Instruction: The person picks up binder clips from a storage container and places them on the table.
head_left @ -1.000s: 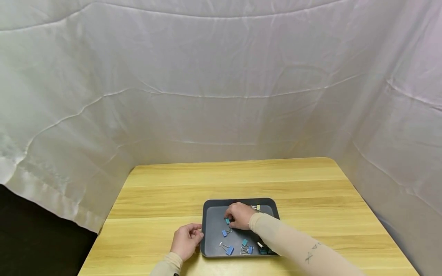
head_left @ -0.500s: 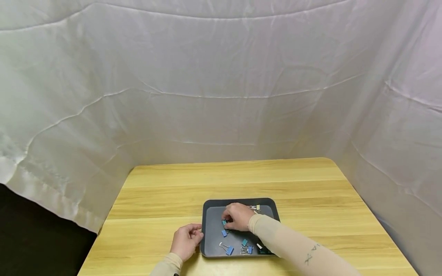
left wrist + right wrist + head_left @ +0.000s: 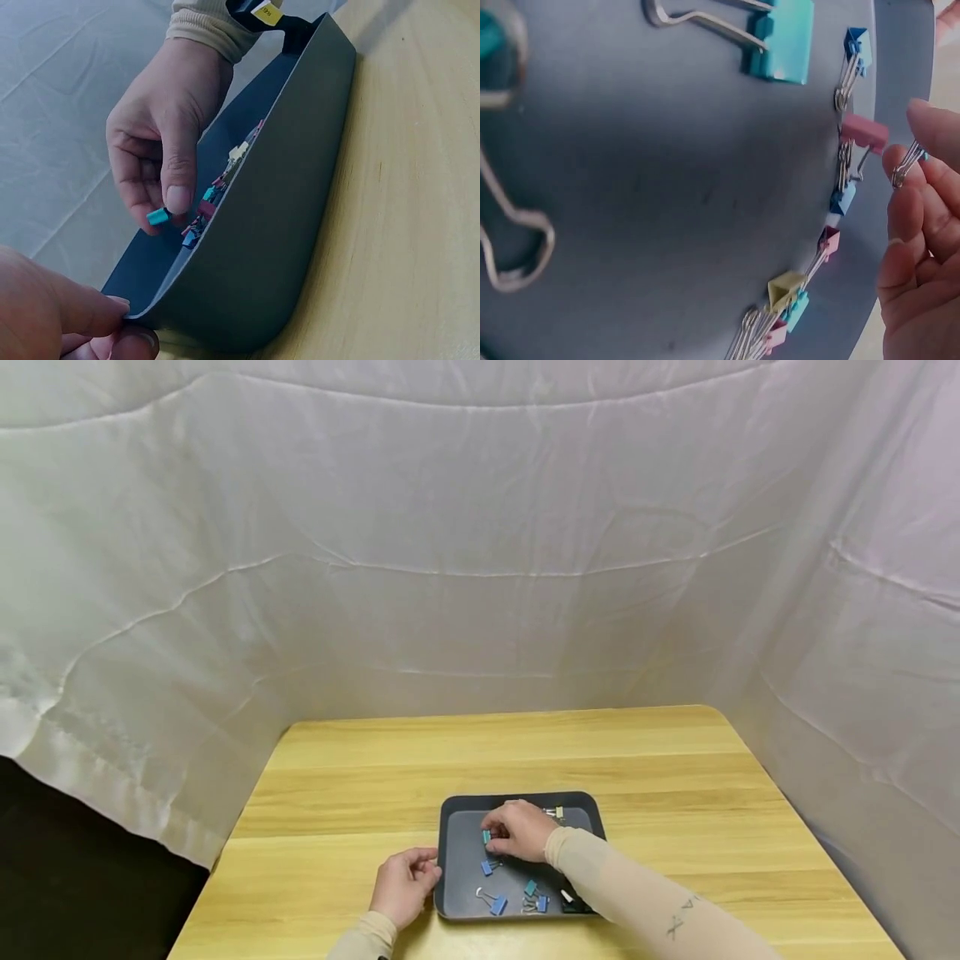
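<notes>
Two hands at work on my feed: my right hand (image 3: pixel 517 831) pinches a small teal binder clip (image 3: pixel 159 217) by its wire handles just above the dark tray (image 3: pixel 461 893), which sits on the desk (image 3: pixel 675 793), while my left hand (image 3: pixel 403 881) has fingers and thumb closed on the tray's near left edge. Other clips (image 3: pixel 832 217) line the far rim. I judge the fingertip hold thin; a twist could drop the clip back among the rest, or snag a neighbouring one.
</notes>
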`<state>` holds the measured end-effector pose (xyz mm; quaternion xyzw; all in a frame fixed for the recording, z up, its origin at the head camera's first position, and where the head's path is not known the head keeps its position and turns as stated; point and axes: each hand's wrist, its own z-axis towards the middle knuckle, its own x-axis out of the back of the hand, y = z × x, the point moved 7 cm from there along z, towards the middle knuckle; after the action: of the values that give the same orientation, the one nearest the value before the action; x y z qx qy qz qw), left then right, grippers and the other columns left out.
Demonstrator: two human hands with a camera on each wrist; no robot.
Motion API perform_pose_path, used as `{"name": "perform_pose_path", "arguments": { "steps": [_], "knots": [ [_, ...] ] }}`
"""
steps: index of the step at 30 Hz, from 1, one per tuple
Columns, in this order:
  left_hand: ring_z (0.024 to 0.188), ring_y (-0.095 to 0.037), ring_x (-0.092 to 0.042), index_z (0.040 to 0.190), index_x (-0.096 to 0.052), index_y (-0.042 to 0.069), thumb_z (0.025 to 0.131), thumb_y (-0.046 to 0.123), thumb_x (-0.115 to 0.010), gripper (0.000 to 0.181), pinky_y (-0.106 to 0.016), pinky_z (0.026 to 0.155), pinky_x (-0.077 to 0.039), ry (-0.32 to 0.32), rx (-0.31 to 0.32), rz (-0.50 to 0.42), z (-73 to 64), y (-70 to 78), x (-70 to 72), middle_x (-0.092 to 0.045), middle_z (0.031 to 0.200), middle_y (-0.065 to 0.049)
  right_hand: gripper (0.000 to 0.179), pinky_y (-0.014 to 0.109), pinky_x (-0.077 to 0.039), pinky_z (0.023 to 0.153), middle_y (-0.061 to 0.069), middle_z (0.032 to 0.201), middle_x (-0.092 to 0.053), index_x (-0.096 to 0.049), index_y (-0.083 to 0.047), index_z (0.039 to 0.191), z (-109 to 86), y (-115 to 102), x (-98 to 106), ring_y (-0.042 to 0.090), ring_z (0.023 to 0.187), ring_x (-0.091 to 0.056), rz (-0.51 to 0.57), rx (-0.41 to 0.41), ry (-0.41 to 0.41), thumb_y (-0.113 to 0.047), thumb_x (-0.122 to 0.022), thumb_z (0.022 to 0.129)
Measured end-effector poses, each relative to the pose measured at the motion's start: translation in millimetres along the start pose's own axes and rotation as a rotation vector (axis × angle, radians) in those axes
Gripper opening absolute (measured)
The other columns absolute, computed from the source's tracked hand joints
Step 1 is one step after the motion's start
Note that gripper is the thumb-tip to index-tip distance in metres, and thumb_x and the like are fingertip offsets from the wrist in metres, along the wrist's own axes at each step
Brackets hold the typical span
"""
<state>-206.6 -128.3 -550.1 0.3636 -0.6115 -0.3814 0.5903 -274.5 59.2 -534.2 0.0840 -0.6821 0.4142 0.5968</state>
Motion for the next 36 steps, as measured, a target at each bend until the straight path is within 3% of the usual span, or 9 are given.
{"name": "perform_pose_path", "arguments": {
  "steps": [8, 14, 20, 25, 30, 36],
  "knots": [
    [0.063, -0.010, -0.056, 0.104, -0.067, -0.008, 0.082, -0.001, -0.069, 0.023, -0.022, 0.051, -0.049, 0.000, 0.007, -0.008, -0.2, -1.9, -1.2, -0.061, 0.077, -0.003, 0.025, 0.024, -0.050, 0.067, -0.010, 0.087, -0.068, -0.074, -0.010, 0.105, -11.8, 20.1, 24.6, 0.000, 0.073, -0.057, 0.043, -0.057, 0.075, -0.026, -0.074, 0.085],
    [0.063, -0.009, -0.056, 0.104, -0.067, -0.010, 0.081, -0.002, -0.069, 0.024, -0.021, 0.052, -0.048, 0.001, -0.027, -0.021, -0.5, 0.5, -2.8, -0.062, 0.078, -0.005, 0.024, 0.025, -0.048, 0.063, -0.011, 0.084, -0.065, -0.074, -0.010, 0.103, -36.8, 62.4, 67.0, 0.003, 0.069, -0.054, 0.063, -0.166, 0.208, -0.025, -0.075, 0.084],
    [0.063, -0.009, -0.056, 0.103, -0.067, -0.009, 0.082, -0.002, -0.069, 0.023, -0.021, 0.053, -0.049, 0.002, -0.023, -0.017, -1.4, -0.8, -3.2, -0.061, 0.077, -0.003, 0.027, 0.030, -0.048, 0.066, -0.003, 0.088, -0.068, -0.073, -0.005, 0.105, -87.3, 126.4, 107.4, 0.010, 0.074, -0.056, 0.020, -0.308, 0.369, -0.023, -0.074, 0.085],
    [0.064, -0.008, -0.056, 0.103, -0.068, -0.009, 0.081, -0.002, -0.070, 0.023, -0.020, 0.056, -0.049, 0.019, -0.044, -0.003, -3.2, 0.9, -1.7, -0.062, 0.078, -0.004, 0.029, 0.036, -0.048, 0.067, 0.003, 0.090, -0.068, -0.071, -0.002, 0.108, -145.2, 181.5, 126.6, 0.015, 0.076, -0.057, -0.013, -0.462, 0.420, -0.023, -0.071, 0.089],
    [0.065, -0.007, -0.055, 0.102, -0.068, -0.008, 0.081, -0.003, -0.070, 0.023, -0.020, 0.057, -0.048, 0.033, -0.071, 0.023, -0.4, 3.7, 3.1, -0.063, 0.077, -0.003, 0.038, 0.041, -0.051, 0.071, 0.007, 0.093, -0.068, -0.068, 0.001, 0.113, -190.0, 223.2, 126.8, 0.021, 0.080, -0.061, 0.001, -0.573, 0.423, -0.029, -0.067, 0.091],
    [0.065, -0.004, -0.054, 0.101, -0.069, -0.007, 0.081, -0.002, -0.070, 0.020, -0.019, 0.057, -0.047, 0.076, -0.120, 0.084, 2.4, 5.7, 10.6, -0.062, 0.076, 0.001, 0.045, 0.049, -0.051, 0.077, 0.015, 0.099, -0.068, -0.066, 0.004, 0.114, -208.3, 240.6, 117.3, 0.033, 0.089, -0.063, 0.019, -0.629, 0.425, -0.034, -0.066, 0.091]
  ]
}}
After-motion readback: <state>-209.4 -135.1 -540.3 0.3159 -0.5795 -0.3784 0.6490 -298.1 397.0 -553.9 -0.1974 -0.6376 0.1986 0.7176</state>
